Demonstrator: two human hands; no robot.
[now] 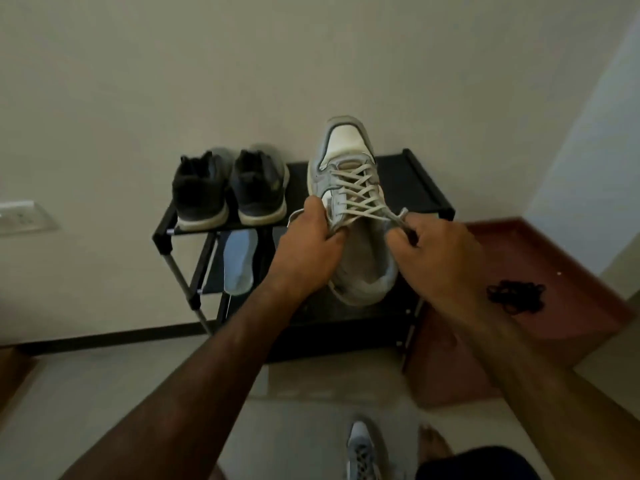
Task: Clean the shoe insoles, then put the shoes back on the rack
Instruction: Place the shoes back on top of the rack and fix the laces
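Note:
A grey and white sneaker (349,174) with pale laces is held up in front of the black shoe rack (426,188), toe pointing away from me. My left hand (308,251) grips its left collar and a lace end. My right hand (440,258) pinches the other lace end at the right side of the opening. A pair of black sneakers (228,188) stands on the rack's top shelf at the left. A light blue insole (239,261) lies on the lower shelf. A second grey sneaker (363,452) sits on the floor near my foot.
The rack stands against a cream wall. A tangle of black laces (516,296) lies on the reddish-brown step (554,258) to the right. A white wall socket (24,216) is at the left. Pale floor tiles spread below.

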